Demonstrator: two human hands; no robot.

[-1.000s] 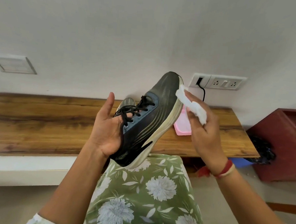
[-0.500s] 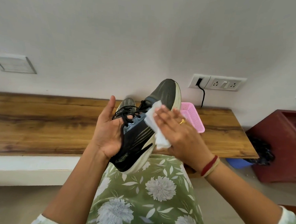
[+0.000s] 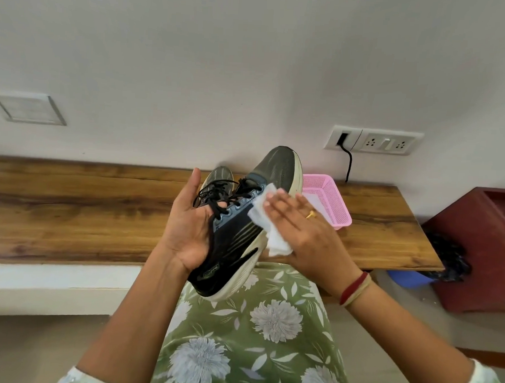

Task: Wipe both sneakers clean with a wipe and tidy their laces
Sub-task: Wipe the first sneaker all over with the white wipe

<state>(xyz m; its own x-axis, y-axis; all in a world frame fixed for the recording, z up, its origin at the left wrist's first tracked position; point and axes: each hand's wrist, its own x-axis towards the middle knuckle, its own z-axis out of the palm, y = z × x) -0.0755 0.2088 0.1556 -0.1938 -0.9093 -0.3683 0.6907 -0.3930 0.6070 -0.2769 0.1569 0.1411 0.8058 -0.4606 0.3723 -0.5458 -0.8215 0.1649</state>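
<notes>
One white wall (image 3: 252,59) fills the upper half of the frame. Below it, one long wooden table (image 3: 83,206) runs from the left edge to the right of centre. One green floral garment (image 3: 252,337) covers the person's lap at bottom centre. One maroon cabinet (image 3: 476,247) stands at the right edge, beside the table's end.

There are two sneakers. The held sneaker (image 3: 243,234), dark with a pale sole, is raised at the centre of the frame, toe pointing up toward the wall and heel just above the lap. The second sneaker (image 3: 218,175) stands on the table just behind it, only its toe showing.

There are two hands. The left hand (image 3: 189,226) faces palm up, thumb raised; its grip is curled into the held sneaker's opening beside the black laces (image 3: 216,192). The right hand (image 3: 304,232) has no pinching grip: its fingers lie straight and together, pressing one white wipe (image 3: 275,242) flat against the held sneaker's side.

One pink mesh basket (image 3: 329,204) sits on the table just right of the held sneaker's toe. One socket plate (image 3: 374,140) is on the wall at upper right, with one black cable (image 3: 348,164) hanging from it. One gold ring (image 3: 311,214) is on the right hand.
</notes>
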